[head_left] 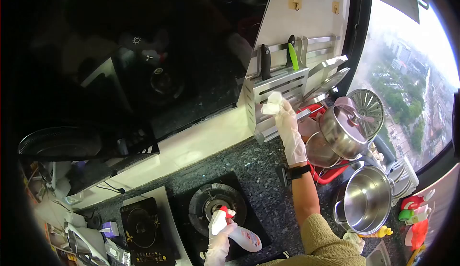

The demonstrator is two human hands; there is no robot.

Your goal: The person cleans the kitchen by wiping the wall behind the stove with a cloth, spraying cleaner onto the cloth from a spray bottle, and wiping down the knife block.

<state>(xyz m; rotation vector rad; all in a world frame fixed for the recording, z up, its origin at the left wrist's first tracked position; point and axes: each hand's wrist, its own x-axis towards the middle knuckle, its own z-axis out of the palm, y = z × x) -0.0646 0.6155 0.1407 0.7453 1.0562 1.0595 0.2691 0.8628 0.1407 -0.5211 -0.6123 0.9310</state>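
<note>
My left hand (218,247), in a translucent white glove, is wrapped round a white spray bottle (247,239) with a red and white trigger head. The bottle lies tilted over the front part of the gas burner (218,206). Reaching forward, my right hand (288,127) wears the same kind of glove, with a dark band at the wrist. Its fingers are closed on a crumpled white cloth (272,103), in front of the slotted metal knife rack (282,85). Two black-handled knives and a green-handled one stand in the rack.
Right of my arm are a lidded steel pot (342,132) on a red rack and a large open pot (368,201). An induction cooker (143,225) sits at left. A black range hood (143,50) hangs above; a window (407,74) borders the right.
</note>
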